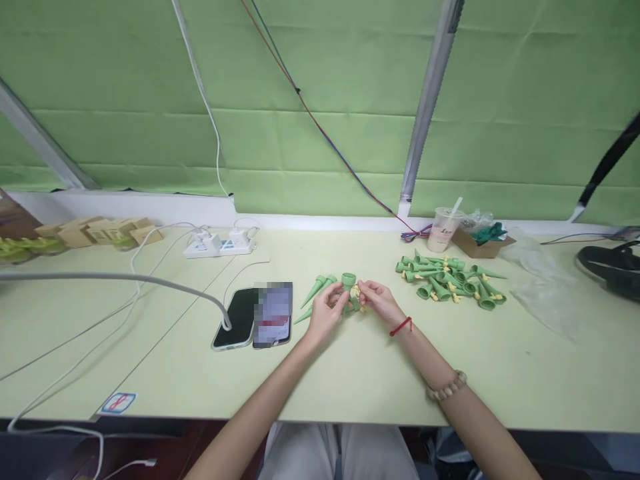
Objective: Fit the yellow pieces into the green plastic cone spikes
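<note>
My left hand (326,312) grips a green cone-shaped plastic spike (349,283), its wide mouth up, just above the table. My right hand (379,299) pinches a small yellow piece (357,291) against the side of that spike. A red string circles my right wrist and a bead bracelet sits further up the arm. Two or three loose green spikes (315,289) lie on the table just left of my left hand. A pile of several green spikes with yellow parts (453,279) lies to the right, beyond my right hand.
Two phones (255,315) lie left of my hands, one on a white cable. A white power strip (220,244) sits at the back, small cardboard boxes (95,231) far left. A drink cup (443,229), an open carton (483,241) and clear plastic bags (543,280) stand right.
</note>
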### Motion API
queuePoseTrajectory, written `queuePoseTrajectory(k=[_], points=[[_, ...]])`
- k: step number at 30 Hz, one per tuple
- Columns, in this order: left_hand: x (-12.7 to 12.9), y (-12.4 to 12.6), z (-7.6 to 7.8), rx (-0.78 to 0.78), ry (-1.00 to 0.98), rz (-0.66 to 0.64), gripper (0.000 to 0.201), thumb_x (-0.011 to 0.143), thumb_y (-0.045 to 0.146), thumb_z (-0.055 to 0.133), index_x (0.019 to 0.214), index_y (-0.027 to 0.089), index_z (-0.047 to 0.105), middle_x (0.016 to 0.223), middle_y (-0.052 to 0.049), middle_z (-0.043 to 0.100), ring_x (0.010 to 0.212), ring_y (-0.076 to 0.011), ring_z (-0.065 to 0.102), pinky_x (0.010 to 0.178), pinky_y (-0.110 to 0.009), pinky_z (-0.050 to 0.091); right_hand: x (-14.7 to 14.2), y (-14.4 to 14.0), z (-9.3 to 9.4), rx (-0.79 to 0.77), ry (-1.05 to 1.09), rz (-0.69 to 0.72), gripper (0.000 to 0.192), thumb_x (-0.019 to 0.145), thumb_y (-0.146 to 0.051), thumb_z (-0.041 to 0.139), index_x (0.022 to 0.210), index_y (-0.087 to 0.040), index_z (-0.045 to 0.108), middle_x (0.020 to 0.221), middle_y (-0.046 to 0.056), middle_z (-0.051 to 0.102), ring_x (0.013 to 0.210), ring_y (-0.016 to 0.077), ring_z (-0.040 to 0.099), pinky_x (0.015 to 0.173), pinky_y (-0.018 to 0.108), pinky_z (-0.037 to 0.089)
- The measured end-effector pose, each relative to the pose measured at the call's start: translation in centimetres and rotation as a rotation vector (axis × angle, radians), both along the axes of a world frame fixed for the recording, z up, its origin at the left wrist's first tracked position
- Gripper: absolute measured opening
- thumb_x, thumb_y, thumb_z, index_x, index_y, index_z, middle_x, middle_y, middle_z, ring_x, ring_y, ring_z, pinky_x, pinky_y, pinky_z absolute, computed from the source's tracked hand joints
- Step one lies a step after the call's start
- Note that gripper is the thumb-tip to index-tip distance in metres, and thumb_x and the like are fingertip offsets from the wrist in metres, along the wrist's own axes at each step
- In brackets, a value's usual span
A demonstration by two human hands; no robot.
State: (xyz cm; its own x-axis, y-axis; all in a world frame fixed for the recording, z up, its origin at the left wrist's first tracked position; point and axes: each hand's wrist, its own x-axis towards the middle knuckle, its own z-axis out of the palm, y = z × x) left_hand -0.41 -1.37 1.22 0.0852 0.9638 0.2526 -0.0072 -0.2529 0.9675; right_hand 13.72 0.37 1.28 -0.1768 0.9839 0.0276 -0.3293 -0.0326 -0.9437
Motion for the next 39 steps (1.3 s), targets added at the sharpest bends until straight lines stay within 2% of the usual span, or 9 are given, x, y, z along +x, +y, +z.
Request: queuePoseTrajectory(k=[4,7,12,19,23,28,33,39], points=[[0.2,-0.5,0.0,-0.042,-0.015,-0.147,0.030,0.077,0.047,0.050,0.077,0.018,0.040,0.056,0.004,0.055,0.042,-0.0108,0.054,0.042,-0.022,0.039,-0.1,-0.4,0.1,0.013,-0.010,0.038,0.033,0.060,-0.046,0.071,0.058,-0.016,0.056,0.052,-0.004,0.055,0.048,0.0069,0.050,0.052,0.021,0.040],[0.3,-0.6,0.1,-0.050,0.018,-0.169,0.030,0.079,0.048,0.046,0.077,0.020,0.036,0.047,0.006,0.053,0.038,-0.0123,0.054,0.040,-0.021,0.037,-0.2,-0.5,0.1,0.018,-0.030,0.047,0.034,0.060,-0.046,0.071,0.057,-0.016,0.054,0.051,-0.004,0.055,0.049,0.0070,0.050,0.053,0.021,0.039],[0.3,-0.8,0.6,-0.121,0.046,-0.138,0.033,0.076,0.050,0.049,0.070,0.019,0.040,0.047,0.004,0.055,0.039,-0.0138,0.056,0.040,-0.023,0.039,-0.1,-0.4,0.0,0.070,-0.097,0.002,0.035,0.061,-0.047,0.070,0.057,-0.017,0.054,0.050,-0.005,0.053,0.045,0.0056,0.044,0.049,0.021,0.035],[0.2,-0.9,1.0,-0.165,0.062,-0.183,0.037,0.076,0.053,0.047,0.067,0.018,0.040,0.042,0.002,0.053,0.034,-0.0139,0.054,0.035,-0.022,0.033,0.0,-0.5,-0.4,0.097,-0.133,0.027,0.034,0.063,-0.048,0.068,0.058,-0.017,0.055,0.051,-0.003,0.055,0.047,0.0071,0.047,0.051,0.022,0.036],[0.2,-0.8,0.5,-0.128,0.096,-0.172,0.034,0.078,0.051,0.046,0.071,0.018,0.040,0.042,0.004,0.052,0.035,-0.0119,0.053,0.039,-0.021,0.035,0.0,-0.5,-0.2,0.089,-0.158,0.021,0.034,0.064,-0.047,0.067,0.061,-0.016,0.056,0.054,-0.003,0.057,0.049,0.0075,0.050,0.053,0.022,0.038],[0.3,-0.6,-0.6,-0.117,0.128,-0.152,0.034,0.079,0.052,0.044,0.073,0.019,0.037,0.040,0.007,0.048,0.035,-0.0108,0.051,0.040,-0.021,0.037,-0.2,-0.6,-0.1,0.076,-0.159,0.083,0.035,0.065,-0.049,0.066,0.062,-0.017,0.053,0.055,-0.004,0.056,0.049,0.0068,0.047,0.052,0.022,0.037],[0.4,-0.7,-0.8,-0.221,0.054,-0.194,0.038,0.077,0.055,0.044,0.072,0.020,0.032,0.041,0.009,0.045,0.033,-0.0118,0.052,0.036,-0.020,0.036,-0.5,-0.8,0.0,0.169,-0.213,0.020,0.036,0.066,-0.049,0.065,0.059,-0.017,0.052,0.051,-0.005,0.052,0.048,0.0069,0.044,0.053,0.022,0.036],[0.4,-0.9,-0.5,-0.307,-0.059,-0.261,0.042,0.074,0.059,0.045,0.074,0.019,0.034,0.041,0.011,0.039,0.032,-0.0119,0.051,0.034,-0.020,0.036,-0.6,-0.9,0.1,0.215,-0.255,-0.019,0.037,0.063,-0.052,0.065,0.058,-0.018,0.052,0.050,-0.003,0.053,0.048,0.0082,0.046,0.051,0.024,0.039]])
